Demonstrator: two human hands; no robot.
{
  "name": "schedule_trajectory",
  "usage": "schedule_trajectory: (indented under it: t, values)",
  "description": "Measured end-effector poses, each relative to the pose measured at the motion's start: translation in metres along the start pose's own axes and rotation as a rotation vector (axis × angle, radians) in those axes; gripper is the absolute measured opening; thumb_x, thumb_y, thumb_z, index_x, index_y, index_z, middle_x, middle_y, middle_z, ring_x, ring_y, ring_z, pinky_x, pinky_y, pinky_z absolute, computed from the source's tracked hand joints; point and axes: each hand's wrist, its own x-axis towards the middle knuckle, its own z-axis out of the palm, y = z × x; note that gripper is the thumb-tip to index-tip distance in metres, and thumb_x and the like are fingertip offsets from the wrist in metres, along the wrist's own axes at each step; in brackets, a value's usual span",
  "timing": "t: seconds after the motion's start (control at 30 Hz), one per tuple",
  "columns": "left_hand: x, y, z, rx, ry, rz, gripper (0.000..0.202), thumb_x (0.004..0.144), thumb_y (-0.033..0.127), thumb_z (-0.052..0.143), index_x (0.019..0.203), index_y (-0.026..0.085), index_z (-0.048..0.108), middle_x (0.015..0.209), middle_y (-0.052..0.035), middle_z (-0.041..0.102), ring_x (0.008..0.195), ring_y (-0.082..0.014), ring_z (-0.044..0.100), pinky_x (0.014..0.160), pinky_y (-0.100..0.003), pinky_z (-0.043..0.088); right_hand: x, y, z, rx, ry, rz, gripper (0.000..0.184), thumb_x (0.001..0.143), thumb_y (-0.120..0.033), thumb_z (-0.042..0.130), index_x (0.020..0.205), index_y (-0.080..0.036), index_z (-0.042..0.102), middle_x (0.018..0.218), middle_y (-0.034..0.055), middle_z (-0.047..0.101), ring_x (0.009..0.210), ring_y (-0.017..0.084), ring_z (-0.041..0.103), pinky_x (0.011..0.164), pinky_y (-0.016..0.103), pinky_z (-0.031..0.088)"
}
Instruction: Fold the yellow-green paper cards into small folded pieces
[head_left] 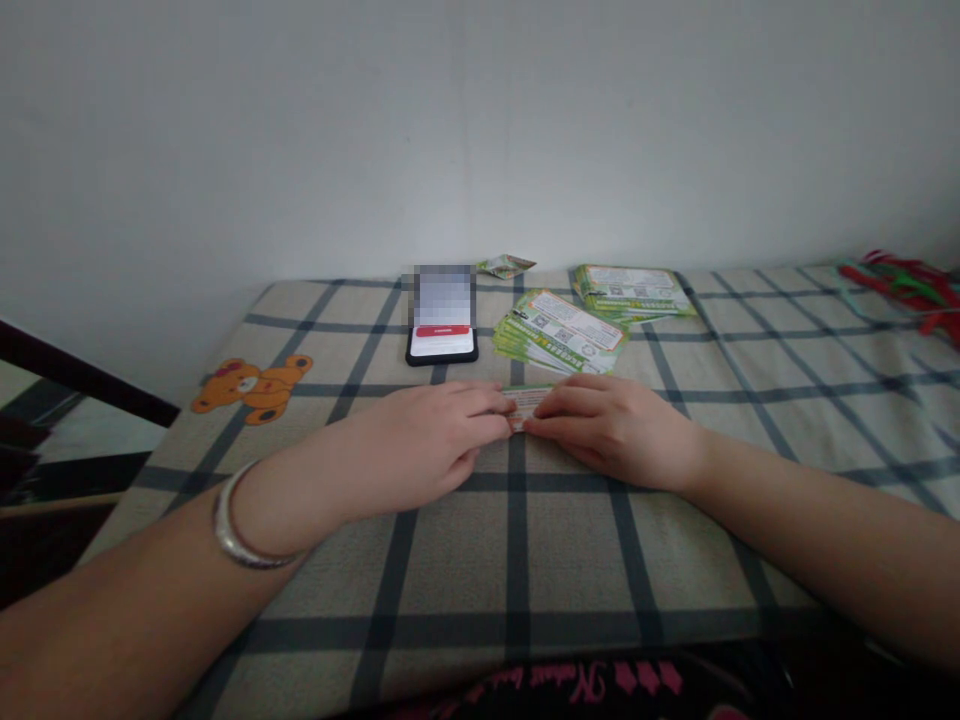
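Observation:
My left hand (420,440) and my right hand (615,430) lie side by side on the checked cloth (525,540), fingertips meeting on one small green and white paper slip (527,403). Both hands press it with fingers drawn together; most of the slip is hidden beneath them. A silver bangle (236,530) circles my left wrist. Just beyond the hands lies a fanned stack of the same green printed slips (559,335), with a second stack (634,290) behind it.
A phone (442,320) stands propped near the wall, left of the stacks. A folded slip (506,265) lies by the wall. Red and green cords (911,285) sit at the far right. A bear print (251,385) marks the cloth's left side.

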Motion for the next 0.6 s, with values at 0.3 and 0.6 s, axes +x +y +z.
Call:
schedule_trajectory:
  t: [0.3, 0.6]
  values:
    - [0.0010, -0.0004, 0.0045, 0.062, 0.019, 0.006, 0.029, 0.086, 0.011, 0.051, 0.112, 0.018, 0.063, 0.128, -0.0083, 0.060, 0.121, -0.0219, 0.054, 0.104, -0.038, 0.046, 0.0025, -0.0009, 0.0003, 0.000, -0.015, 0.006, 0.030, 0.098, -0.024, 0.045, 0.123, -0.020, 0.062, 0.109, 0.0084, 0.067, 0.092, 0.021, 0.058, 0.080, 0.036, 0.050]
    - [-0.0011, 0.0019, 0.0052, 0.109, 0.013, 0.011, 0.030, 0.085, 0.009, 0.049, 0.111, 0.017, 0.062, 0.125, -0.0107, 0.061, 0.120, -0.0249, 0.055, 0.101, -0.042, 0.047, 0.0056, 0.0007, -0.0032, 0.000, -0.031, 0.026, 0.030, 0.095, -0.028, 0.049, 0.121, -0.023, 0.063, 0.109, 0.0071, 0.066, 0.093, 0.022, 0.057, 0.080, 0.037, 0.046]
